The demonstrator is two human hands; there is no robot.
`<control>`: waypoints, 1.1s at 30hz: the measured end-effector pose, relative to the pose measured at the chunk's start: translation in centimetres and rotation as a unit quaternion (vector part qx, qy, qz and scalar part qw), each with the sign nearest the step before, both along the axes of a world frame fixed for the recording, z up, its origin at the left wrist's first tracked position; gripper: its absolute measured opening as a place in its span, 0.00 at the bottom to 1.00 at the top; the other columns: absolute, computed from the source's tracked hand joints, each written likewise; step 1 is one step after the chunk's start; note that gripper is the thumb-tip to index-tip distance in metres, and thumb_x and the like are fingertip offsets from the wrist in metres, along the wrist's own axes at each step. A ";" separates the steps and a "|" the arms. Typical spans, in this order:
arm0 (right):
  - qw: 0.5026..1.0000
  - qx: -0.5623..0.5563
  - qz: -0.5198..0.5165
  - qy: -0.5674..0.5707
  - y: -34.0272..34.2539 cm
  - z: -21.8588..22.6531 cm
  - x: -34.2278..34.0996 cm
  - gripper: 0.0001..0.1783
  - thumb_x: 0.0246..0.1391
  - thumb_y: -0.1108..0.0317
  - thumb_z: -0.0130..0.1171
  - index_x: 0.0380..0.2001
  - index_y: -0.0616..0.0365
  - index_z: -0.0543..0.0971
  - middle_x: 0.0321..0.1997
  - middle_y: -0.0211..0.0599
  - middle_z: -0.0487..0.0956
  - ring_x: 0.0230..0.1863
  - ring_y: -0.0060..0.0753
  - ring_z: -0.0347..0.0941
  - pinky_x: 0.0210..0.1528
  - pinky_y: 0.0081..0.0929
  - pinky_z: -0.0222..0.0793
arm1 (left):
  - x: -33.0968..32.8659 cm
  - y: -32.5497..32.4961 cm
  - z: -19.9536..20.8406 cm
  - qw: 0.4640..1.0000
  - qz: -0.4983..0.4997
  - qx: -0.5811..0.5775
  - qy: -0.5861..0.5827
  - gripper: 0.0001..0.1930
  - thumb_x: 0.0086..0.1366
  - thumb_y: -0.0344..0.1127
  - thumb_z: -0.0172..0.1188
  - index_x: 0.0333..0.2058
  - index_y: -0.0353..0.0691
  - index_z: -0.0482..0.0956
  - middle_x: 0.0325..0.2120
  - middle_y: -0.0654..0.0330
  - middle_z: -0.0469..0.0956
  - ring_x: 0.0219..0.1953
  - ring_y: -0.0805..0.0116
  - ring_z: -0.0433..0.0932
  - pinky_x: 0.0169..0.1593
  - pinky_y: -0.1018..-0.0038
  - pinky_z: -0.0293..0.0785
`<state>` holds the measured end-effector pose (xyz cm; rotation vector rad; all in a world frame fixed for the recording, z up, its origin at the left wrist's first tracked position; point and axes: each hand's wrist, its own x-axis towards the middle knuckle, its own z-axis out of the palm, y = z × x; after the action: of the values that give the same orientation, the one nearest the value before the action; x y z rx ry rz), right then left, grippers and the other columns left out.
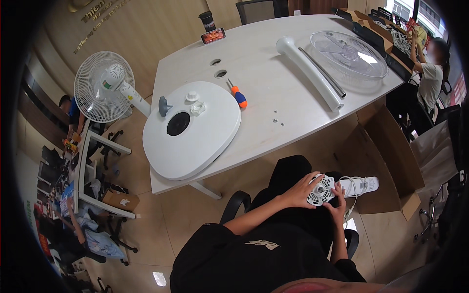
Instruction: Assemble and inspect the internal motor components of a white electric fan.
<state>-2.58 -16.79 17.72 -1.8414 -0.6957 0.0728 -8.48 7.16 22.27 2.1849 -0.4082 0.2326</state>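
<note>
The motor (320, 190) sits over the lap (288, 177), vented face up, long axis left to right, stalk (360, 186) pointing right. The left hand's (298, 194) fingers hold its left rim; the right hand's (336, 205), its right. Beyond, the table (264, 63) bears a screwdriver (238, 96).

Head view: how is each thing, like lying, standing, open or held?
Fan motor, held by left hand and right hand
Round base, lying flat
Screwdriver, lying down
White tube, lying down
Metal rod, lying down
Fan guard, lying down
Phone, propped up, screen lit
Cup, upright
Cardboard box, open
White fan, assembled; spinning unclear
</note>
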 end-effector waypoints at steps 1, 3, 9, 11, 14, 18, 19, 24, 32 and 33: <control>1.000 0.008 -0.002 -0.001 0.2 0.0 0.1 0.38 0.39 0.54 0.77 0.54 0.56 0.77 0.69 0.48 0.70 0.76 0.52 0.52 0.77 0.56 0.24 | 0.1 0.2 0.1 1.000 -0.006 -0.010 0.011 0.62 0.42 0.44 0.80 0.71 0.38 0.49 0.67 0.42 0.52 0.70 0.40 0.54 0.71 0.55 0.55; 1.000 0.011 -0.003 0.000 0.4 0.3 0.0 0.35 0.41 0.56 0.76 0.53 0.56 0.77 0.68 0.47 0.70 0.77 0.52 0.52 0.77 0.56 0.24 | 0.1 0.3 0.1 1.000 -0.005 -0.007 0.011 0.62 0.41 0.42 0.80 0.71 0.38 0.48 0.67 0.42 0.52 0.70 0.40 0.55 0.71 0.55 0.55; 1.000 0.010 -0.007 0.010 1.5 0.9 1.2 0.18 0.58 0.65 0.62 0.50 0.57 0.78 0.67 0.45 0.72 0.76 0.48 0.54 0.77 0.52 0.26 | 0.9 0.7 0.3 0.999 0.007 -0.019 0.043 0.64 0.40 0.41 0.80 0.72 0.37 0.46 0.66 0.41 0.53 0.69 0.40 0.55 0.71 0.57 0.56; 1.000 0.010 -0.010 0.022 1.6 1.1 1.3 0.14 0.62 0.68 0.57 0.50 0.57 0.78 0.66 0.44 0.73 0.76 0.47 0.54 0.77 0.50 0.26 | 1.0 0.7 0.3 0.998 0.010 -0.026 0.048 0.65 0.40 0.41 0.81 0.72 0.37 0.45 0.66 0.41 0.54 0.69 0.40 0.55 0.71 0.58 0.57; 0.999 0.034 -0.023 0.032 1.9 0.5 1.7 0.12 0.65 0.68 0.53 0.49 0.57 0.79 0.65 0.43 0.74 0.75 0.45 0.57 0.77 0.48 0.28 | 1.5 0.9 0.6 0.999 0.007 -0.031 0.044 0.68 0.38 0.46 0.82 0.72 0.37 0.44 0.66 0.41 0.55 0.69 0.40 0.56 0.70 0.58 0.58; 0.997 0.039 -0.047 0.046 2.2 0.4 1.7 0.11 0.64 0.68 0.55 0.46 0.58 0.81 0.62 0.42 0.77 0.73 0.43 0.60 0.77 0.48 0.30 | 1.7 0.9 1.3 0.996 0.015 0.015 0.086 0.69 0.38 0.53 0.82 0.72 0.36 0.44 0.66 0.41 0.54 0.68 0.41 0.59 0.69 0.58 0.60; 0.996 0.040 -0.061 0.046 2.3 0.4 1.6 0.11 0.64 0.67 0.55 0.45 0.58 0.81 0.61 0.42 0.78 0.72 0.43 0.62 0.77 0.48 0.31 | 1.7 0.9 1.1 0.996 0.019 0.015 0.090 0.69 0.38 0.54 0.81 0.72 0.36 0.44 0.66 0.41 0.54 0.67 0.41 0.60 0.68 0.58 0.61; 0.988 0.059 -0.113 0.088 1.6 -0.4 2.0 0.18 0.61 0.68 0.57 0.53 0.59 0.80 0.56 0.48 0.80 0.63 0.44 0.72 0.74 0.43 0.47 | 2.2 0.4 0.5 0.995 0.014 0.021 0.094 0.65 0.39 0.53 0.80 0.70 0.33 0.50 0.65 0.41 0.55 0.66 0.42 0.62 0.67 0.60 0.64; 0.997 -0.006 -0.076 -0.010 2.8 -0.4 3.4 0.19 0.58 0.67 0.59 0.52 0.63 0.79 0.49 0.46 0.81 0.50 0.38 0.77 0.53 0.31 0.70 | 3.0 1.0 0.8 0.989 -0.003 0.090 0.116 0.67 0.36 0.59 0.81 0.69 0.29 0.53 0.65 0.41 0.57 0.65 0.44 0.64 0.66 0.61 0.65; 0.997 -0.005 -0.077 0.000 3.3 0.5 3.5 0.21 0.57 0.64 0.61 0.51 0.64 0.79 0.46 0.48 0.82 0.47 0.42 0.79 0.52 0.33 0.72 | 3.0 1.1 0.8 0.989 0.003 0.085 0.121 0.68 0.36 0.60 0.81 0.69 0.29 0.53 0.64 0.42 0.57 0.65 0.44 0.65 0.66 0.61 0.65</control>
<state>0.95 -13.48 18.18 -1.8997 -0.5517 -0.0249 -5.45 8.29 23.09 2.3477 -0.2925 -0.0672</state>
